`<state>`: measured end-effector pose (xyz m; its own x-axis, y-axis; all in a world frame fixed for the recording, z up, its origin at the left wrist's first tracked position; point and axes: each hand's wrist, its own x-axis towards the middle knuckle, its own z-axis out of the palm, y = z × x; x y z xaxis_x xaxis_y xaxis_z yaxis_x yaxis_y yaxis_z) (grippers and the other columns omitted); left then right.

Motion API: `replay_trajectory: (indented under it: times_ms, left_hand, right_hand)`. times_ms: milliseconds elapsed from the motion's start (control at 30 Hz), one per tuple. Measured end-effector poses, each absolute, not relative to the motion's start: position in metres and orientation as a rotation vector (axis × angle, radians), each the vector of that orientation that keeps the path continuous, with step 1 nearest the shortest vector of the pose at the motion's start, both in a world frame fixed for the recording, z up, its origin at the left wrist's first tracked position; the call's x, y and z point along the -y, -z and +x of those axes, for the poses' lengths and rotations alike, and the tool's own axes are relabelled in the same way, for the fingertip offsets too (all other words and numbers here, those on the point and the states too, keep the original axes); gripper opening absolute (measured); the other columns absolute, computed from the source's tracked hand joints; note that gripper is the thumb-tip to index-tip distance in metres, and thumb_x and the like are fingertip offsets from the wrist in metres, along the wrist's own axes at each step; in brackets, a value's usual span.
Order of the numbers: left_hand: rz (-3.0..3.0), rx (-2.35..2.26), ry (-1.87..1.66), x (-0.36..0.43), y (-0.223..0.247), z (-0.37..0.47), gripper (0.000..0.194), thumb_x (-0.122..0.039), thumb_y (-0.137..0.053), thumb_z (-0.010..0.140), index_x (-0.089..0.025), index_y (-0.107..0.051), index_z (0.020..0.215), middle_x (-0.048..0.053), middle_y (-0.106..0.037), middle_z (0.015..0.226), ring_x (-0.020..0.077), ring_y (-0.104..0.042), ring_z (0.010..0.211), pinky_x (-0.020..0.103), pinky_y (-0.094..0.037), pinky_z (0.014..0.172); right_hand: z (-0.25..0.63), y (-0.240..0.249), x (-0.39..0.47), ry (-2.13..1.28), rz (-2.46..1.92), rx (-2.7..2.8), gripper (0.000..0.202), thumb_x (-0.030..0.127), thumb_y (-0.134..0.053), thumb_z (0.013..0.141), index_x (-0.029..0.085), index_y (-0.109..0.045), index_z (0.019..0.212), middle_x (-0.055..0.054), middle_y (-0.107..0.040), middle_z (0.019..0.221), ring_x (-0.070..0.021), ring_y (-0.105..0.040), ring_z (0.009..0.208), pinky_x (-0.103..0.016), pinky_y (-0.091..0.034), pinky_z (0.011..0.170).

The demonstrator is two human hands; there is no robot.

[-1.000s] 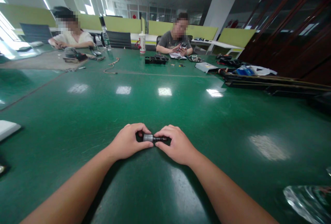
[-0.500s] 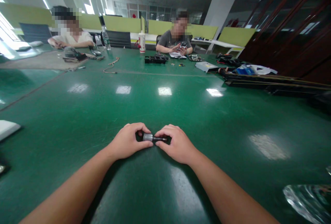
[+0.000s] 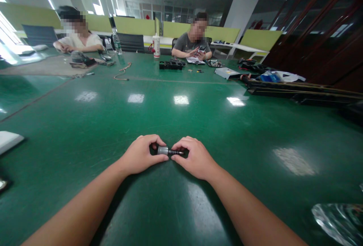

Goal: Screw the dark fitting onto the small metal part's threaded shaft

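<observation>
A small metal part [image 3: 163, 150], with a silver cylinder on its left and a thin dark ridged shaft [image 3: 176, 152] on its right, lies sideways between my hands, low over the green table [image 3: 147, 113]. The thumb and fingers of my left hand [image 3: 144, 154] are closed round the silver cylinder. My right hand [image 3: 193, 157] has its thumb and fingers curled at the dark shaft. The fingertips of both hands are close together, a narrow gap between them.
Across the table sit two people, one holding a phone [image 3: 201, 49]. Near them are a black part [image 3: 171, 65], a white bottle [image 3: 156, 46], a cord [image 3: 121, 72] and a metal box [image 3: 227, 73]. Clear plastic [image 3: 337, 221] lies front right, a white object [image 3: 10, 141] left.
</observation>
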<state>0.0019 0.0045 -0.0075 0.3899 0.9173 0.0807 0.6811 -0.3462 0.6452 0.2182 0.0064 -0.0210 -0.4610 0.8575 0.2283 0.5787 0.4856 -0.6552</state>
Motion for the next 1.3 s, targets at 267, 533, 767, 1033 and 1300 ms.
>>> replay_trajectory:
  times_ms: [267,533,767,1033,1300]
  left_hand:
    - [2.127,-1.370,-0.610,-0.004,0.008,0.002,0.026,-0.040,-0.076,0.074,-0.021,-0.068,0.089,0.001,-0.071,0.086,0.0191,-0.063,0.080,0.029,-0.046,0.073]
    - [2.139,-1.374,-0.608,-0.004,0.008,0.003,0.025,-0.042,-0.075,0.074,-0.022,-0.068,0.088,0.000,-0.071,0.084,0.0188,-0.063,0.079,0.029,-0.046,0.071]
    - [2.141,-1.378,-0.601,-0.004,0.009,0.003,0.025,-0.041,-0.075,0.075,-0.022,-0.068,0.089,0.000,-0.071,0.085,0.0191,-0.063,0.079,0.029,-0.045,0.072]
    - [2.141,-1.387,-0.588,-0.004,0.008,0.003,0.026,-0.043,-0.074,0.076,-0.022,-0.068,0.090,0.000,-0.071,0.085,0.0195,-0.063,0.080,0.029,-0.045,0.072]
    - [2.119,-1.390,-0.589,-0.004,0.008,0.003,0.025,-0.041,-0.075,0.075,-0.021,-0.069,0.089,-0.001,-0.070,0.083,0.0186,-0.062,0.079,0.028,-0.044,0.071]
  right_hand:
    - [0.220,0.020,-0.006,-0.593,-1.204,2.209,0.007,0.018,-0.073,0.077,0.022,-0.069,0.082,-0.001,-0.069,0.082,-0.0188,-0.058,0.084,-0.034,-0.039,0.077]
    - [0.223,0.022,-0.007,-0.570,-1.202,2.199,0.010,0.016,-0.074,0.074,0.022,-0.068,0.080,-0.001,-0.069,0.081,-0.0189,-0.058,0.083,-0.034,-0.040,0.077]
    - [0.226,0.022,-0.009,-0.583,-1.203,2.188,0.011,0.014,-0.072,0.073,0.022,-0.068,0.079,0.000,-0.069,0.081,-0.0190,-0.058,0.083,-0.034,-0.040,0.078]
    - [0.227,0.022,-0.009,-0.571,-1.205,2.183,0.011,0.014,-0.072,0.073,0.022,-0.068,0.078,0.000,-0.069,0.081,-0.0185,-0.059,0.082,-0.034,-0.040,0.079]
    - [0.229,0.024,-0.010,-0.548,-1.229,2.171,0.010,0.015,-0.072,0.072,0.022,-0.069,0.078,0.001,-0.069,0.081,-0.0181,-0.059,0.083,-0.034,-0.040,0.079]
